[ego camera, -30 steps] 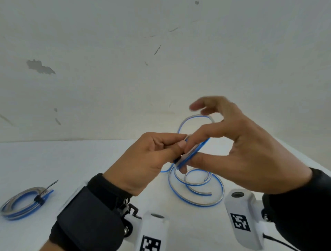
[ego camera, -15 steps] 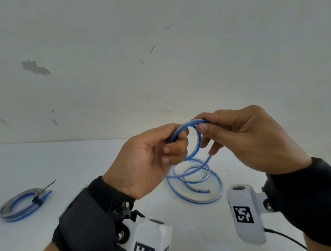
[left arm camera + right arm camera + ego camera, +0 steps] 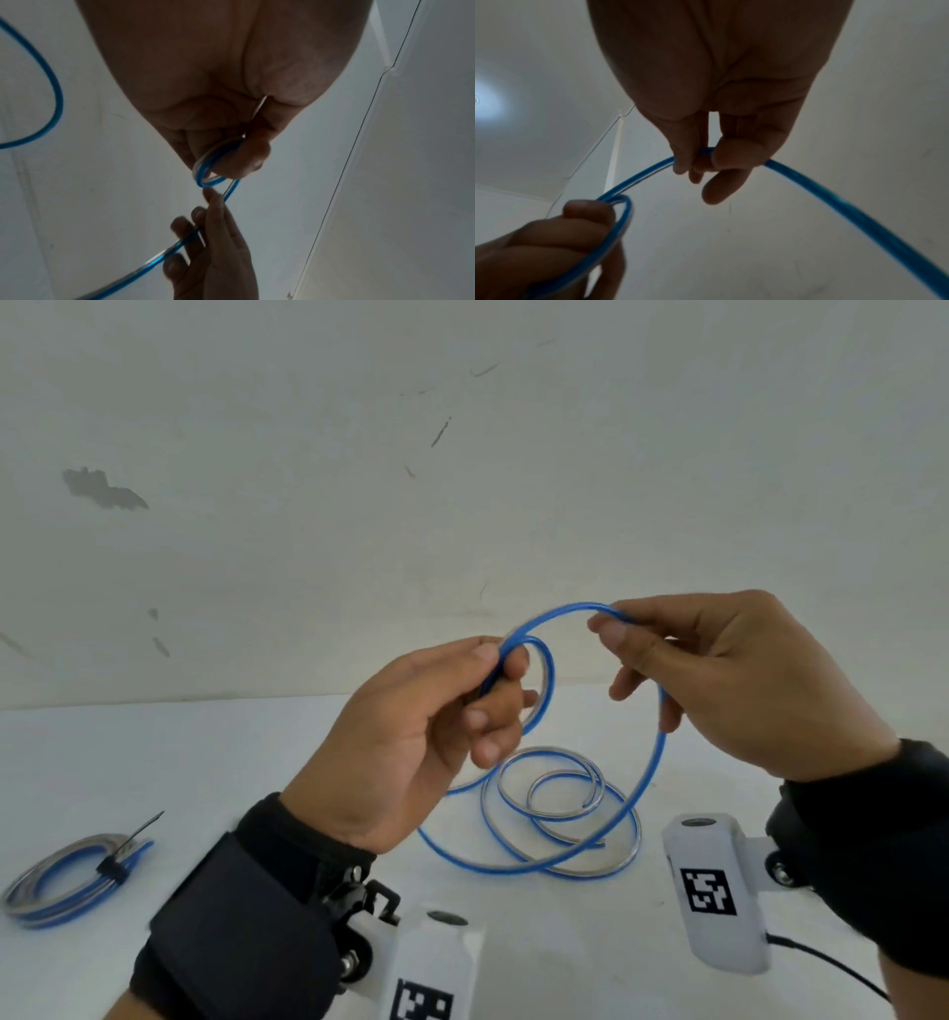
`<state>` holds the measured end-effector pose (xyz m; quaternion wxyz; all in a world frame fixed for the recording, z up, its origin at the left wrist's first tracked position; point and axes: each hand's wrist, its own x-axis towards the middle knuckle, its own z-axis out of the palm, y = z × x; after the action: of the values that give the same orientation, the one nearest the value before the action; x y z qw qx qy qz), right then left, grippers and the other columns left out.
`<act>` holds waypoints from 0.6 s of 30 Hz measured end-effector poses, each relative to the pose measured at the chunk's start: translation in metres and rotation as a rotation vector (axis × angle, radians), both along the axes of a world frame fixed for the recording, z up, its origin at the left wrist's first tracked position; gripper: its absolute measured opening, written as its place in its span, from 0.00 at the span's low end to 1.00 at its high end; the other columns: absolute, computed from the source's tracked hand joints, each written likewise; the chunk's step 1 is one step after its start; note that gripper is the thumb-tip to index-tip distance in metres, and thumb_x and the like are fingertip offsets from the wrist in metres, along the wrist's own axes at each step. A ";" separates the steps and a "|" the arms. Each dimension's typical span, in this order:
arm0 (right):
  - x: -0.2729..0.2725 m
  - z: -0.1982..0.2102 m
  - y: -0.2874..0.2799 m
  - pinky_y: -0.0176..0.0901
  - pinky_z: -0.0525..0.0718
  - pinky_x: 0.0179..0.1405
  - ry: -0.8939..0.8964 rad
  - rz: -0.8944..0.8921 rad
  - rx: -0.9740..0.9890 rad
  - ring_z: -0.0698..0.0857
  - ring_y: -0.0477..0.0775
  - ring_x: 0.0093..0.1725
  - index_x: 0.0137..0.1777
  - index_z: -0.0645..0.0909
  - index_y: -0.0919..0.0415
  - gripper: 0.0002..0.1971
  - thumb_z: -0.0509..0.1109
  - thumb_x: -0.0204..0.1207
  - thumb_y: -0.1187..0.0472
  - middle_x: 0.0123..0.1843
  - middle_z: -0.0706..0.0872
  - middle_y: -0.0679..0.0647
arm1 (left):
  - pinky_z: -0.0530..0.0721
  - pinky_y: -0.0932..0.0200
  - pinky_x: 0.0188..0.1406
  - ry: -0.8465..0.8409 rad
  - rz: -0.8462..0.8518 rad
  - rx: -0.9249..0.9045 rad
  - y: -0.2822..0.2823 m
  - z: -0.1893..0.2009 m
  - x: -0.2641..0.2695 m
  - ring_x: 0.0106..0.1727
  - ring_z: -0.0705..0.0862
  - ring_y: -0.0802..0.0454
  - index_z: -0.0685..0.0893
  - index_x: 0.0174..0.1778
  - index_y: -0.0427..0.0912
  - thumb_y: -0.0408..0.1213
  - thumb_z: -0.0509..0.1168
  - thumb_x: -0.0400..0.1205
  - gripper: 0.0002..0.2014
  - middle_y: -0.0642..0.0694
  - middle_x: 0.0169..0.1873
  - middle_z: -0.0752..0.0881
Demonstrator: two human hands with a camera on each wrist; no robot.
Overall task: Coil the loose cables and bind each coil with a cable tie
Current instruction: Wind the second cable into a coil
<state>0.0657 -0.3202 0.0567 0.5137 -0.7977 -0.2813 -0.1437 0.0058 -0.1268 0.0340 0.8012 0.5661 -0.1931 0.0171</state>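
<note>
Wider cable [image 3: 652, 762] arc between hands.

Both hands are raised in front of the body, backs toward the head camera, wrists in dark sleeves with a strap-mounted camera under each. The left hand [image 3: 411, 737] is curled, thumb uppermost, its thumb and fingers closed round the cable [image 3: 655, 752]; the lower fingers fold into the palm. The right hand [image 3: 739, 680] sits slightly higher and to the right, well apart from the left at the wrist but near it at the fingertips. Its thumb and forefinger pinch the cable at the top of the arc; the other fingers hang loosely bent below.
</note>
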 end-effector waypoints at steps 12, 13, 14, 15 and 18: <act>0.015 -0.004 -0.032 0.42 0.82 0.40 0.092 -0.031 -0.497 0.89 0.40 0.38 0.39 0.83 0.45 0.15 0.63 0.74 0.68 0.38 0.91 0.43 | 0.80 0.63 0.52 0.033 0.437 -0.267 0.067 0.004 0.014 0.21 0.69 0.60 0.77 0.41 0.40 0.35 0.54 0.83 0.09 0.56 0.20 0.70; 0.014 -0.004 -0.033 0.36 0.79 0.40 0.109 -0.019 -0.508 0.88 0.38 0.38 0.38 0.86 0.42 0.19 0.62 0.74 0.69 0.39 0.91 0.40 | 0.79 0.62 0.54 0.034 0.463 -0.258 0.069 0.002 0.015 0.21 0.69 0.59 0.77 0.41 0.39 0.34 0.54 0.83 0.09 0.55 0.19 0.71; 0.013 -0.004 -0.032 0.30 0.77 0.39 0.124 -0.006 -0.510 0.87 0.36 0.37 0.39 0.88 0.40 0.23 0.61 0.74 0.70 0.40 0.91 0.37 | 0.77 0.60 0.55 0.031 0.483 -0.247 0.069 0.001 0.016 0.22 0.70 0.59 0.77 0.41 0.39 0.34 0.54 0.83 0.08 0.55 0.19 0.72; 0.012 -0.004 -0.032 0.24 0.75 0.36 0.127 0.006 -0.510 0.85 0.35 0.33 0.40 0.88 0.37 0.23 0.62 0.74 0.70 0.41 0.91 0.34 | 0.75 0.59 0.55 0.026 0.498 -0.231 0.069 0.000 0.018 0.23 0.70 0.58 0.77 0.41 0.38 0.32 0.54 0.83 0.09 0.55 0.19 0.74; 0.011 -0.004 -0.032 0.20 0.74 0.31 0.108 0.045 -0.525 0.79 0.36 0.23 0.44 0.88 0.35 0.19 0.70 0.73 0.66 0.41 0.91 0.31 | 0.72 0.54 0.49 0.021 0.513 -0.141 0.067 -0.006 0.020 0.23 0.73 0.57 0.77 0.37 0.36 0.29 0.52 0.84 0.12 0.52 0.20 0.75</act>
<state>0.0769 -0.3527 0.0524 0.3065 -0.9037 -0.2989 -0.0115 0.0261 -0.0595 0.0279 0.8102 0.5393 -0.0331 0.2273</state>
